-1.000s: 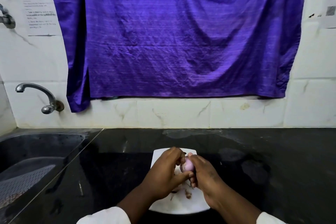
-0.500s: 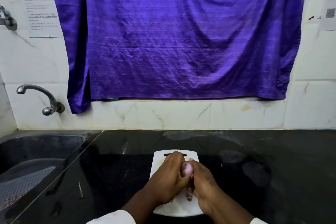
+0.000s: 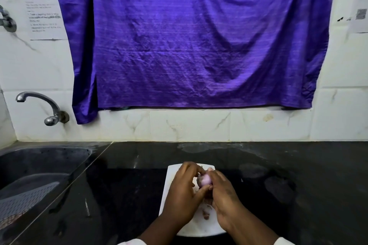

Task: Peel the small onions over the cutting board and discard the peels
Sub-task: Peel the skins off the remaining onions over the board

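A small pale-purple onion [image 3: 205,180] is held just above the white cutting board [image 3: 169,183], which lies on the black counter at the bottom centre. My right hand [image 3: 223,195] grips the onion from the right. My left hand [image 3: 184,191] pinches at its left side, where a bit of loose brown skin [image 3: 198,181] shows. Several brownish peel scraps [image 3: 206,215] lie on the board under my hands. Much of the onion is hidden by my fingers.
A dark sink [image 3: 39,175] with a grey mesh strainer [image 3: 23,201] sits at the left under a steel tap [image 3: 45,107]. A purple cloth [image 3: 189,36] hangs on the tiled wall behind. The black counter [image 3: 288,185] stretches to the right.
Both hands stay together on the onion over the board. My left fingers have shifted on its left side, and a little more pale onion and loose skin shows between the hands.
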